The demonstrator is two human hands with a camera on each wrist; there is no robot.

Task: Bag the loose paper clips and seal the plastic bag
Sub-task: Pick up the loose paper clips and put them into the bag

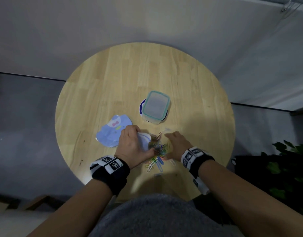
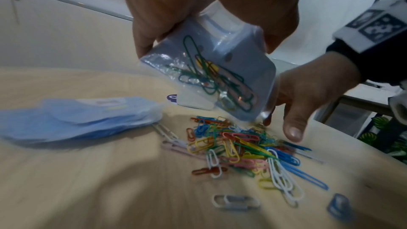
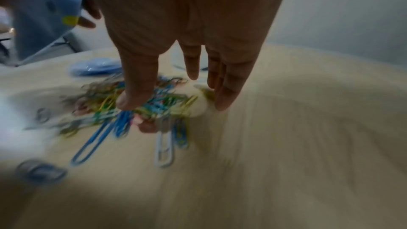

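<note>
My left hand grips a small clear plastic bag by its upper part and holds it tilted above the table; several paper clips lie inside it. Below it, a pile of loose coloured paper clips is spread on the round wooden table. My right hand reaches down onto the right side of the pile with fingers mostly straight and the thumb on the clips. That view is blurred. A few white and blue clips lie apart near the front edge.
A stack of light blue bags lies left of my left hand. A lidded clear box with a teal rim stands on a blue-and-white disc behind the pile. A leafy plant is off the table's right edge.
</note>
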